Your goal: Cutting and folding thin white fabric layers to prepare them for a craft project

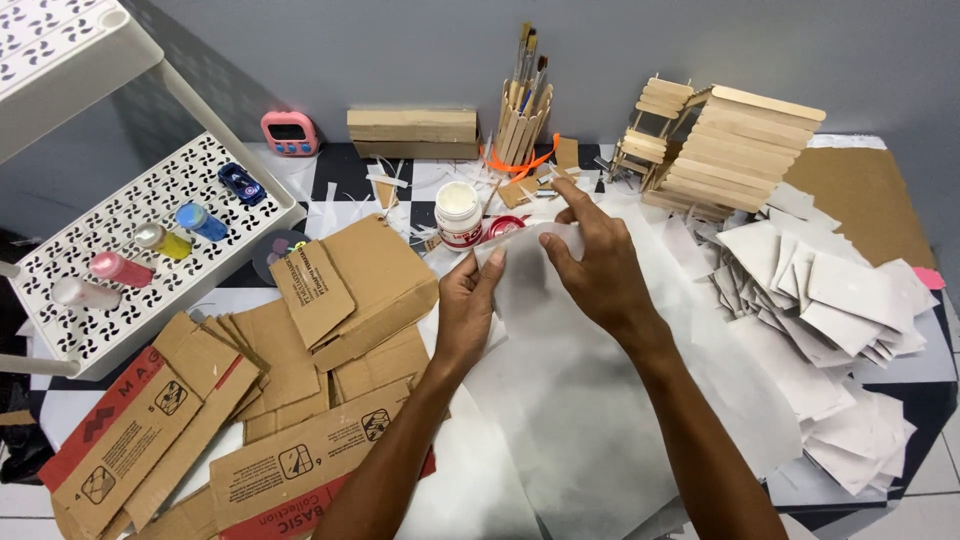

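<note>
left hand (465, 305) pinching top edge of white sheet (570, 400), thumb and fingers clamped on it. right hand (595, 265) pressing flat on same sheet near upper corner, fingers spread, not closed. sheet lying mid tabletop (930, 400). glue jar (459, 214) just beyond hands. cardboard pieces (300, 370) left, paper squares (830, 300) right, stick house (735, 150) behind.

- A home craft corner, set up on a tabletop (345, 170) with a black-and-white checked cover against a plain grey wall.
- Upper middle of the frame: a stick-built holder of paintbrushes (523, 105) and an open glue jar (459, 213).
- Upper right: a model house of wooden sticks (735, 148).
- Left: a white perforated rack (120, 300) with small paint bottles (165, 240).
- Lower left: flattened cardboard pieces (300, 400); right: cut paper squares (830, 300).
</note>
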